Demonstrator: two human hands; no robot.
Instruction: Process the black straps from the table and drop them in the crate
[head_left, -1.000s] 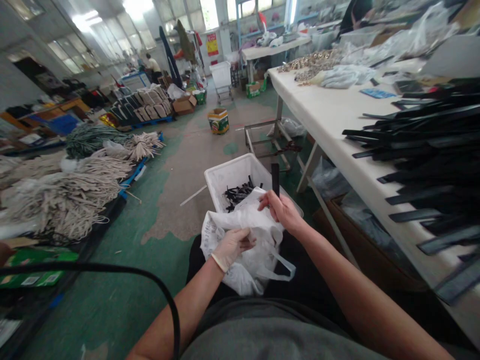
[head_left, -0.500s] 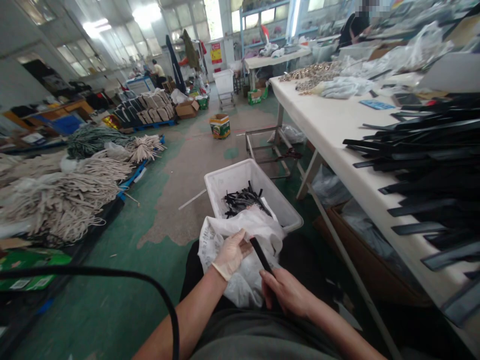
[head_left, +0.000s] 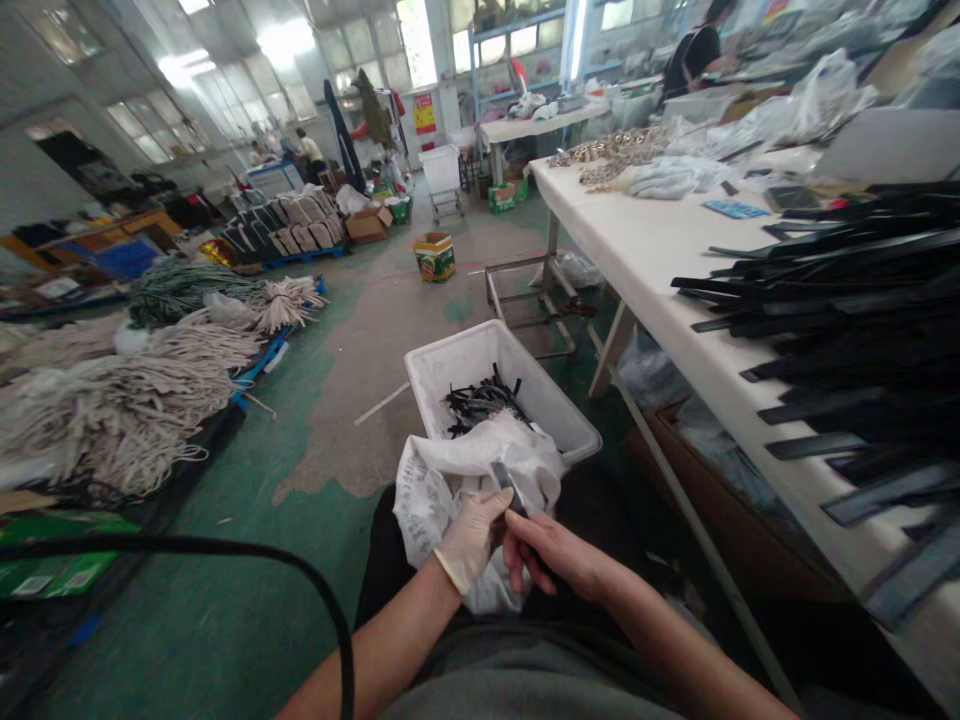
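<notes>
A short black strip (head_left: 504,475) pokes up over the bag, its upper face looking grey in the light. My left hand (head_left: 472,535), in a thin pale glove, is closed on it with thumb and fingers. My right hand (head_left: 553,553), bare, pinches the same strip close beside the left thumb; the strip's lower part is hidden by the hands. Under both hands, a white plastic bag (head_left: 427,500) with dark print lies across my lap and over the near rim of a white bin (head_left: 570,425). Inside the bin is a pile of black strips (head_left: 480,400).
On my right runs a white-topped table (head_left: 637,240) with many black straps (head_left: 840,330) jutting past its edge. Metal fittings (head_left: 615,150) lie farther along it. Bundles of beige cord (head_left: 127,390) lie at left. A black cable (head_left: 247,545) crosses in front. A person (head_left: 686,60) works at back right.
My left hand has come down and right onto the strip and now grips it. My right hand has shifted slightly left, up to the left one. Less of the strip shows.
</notes>
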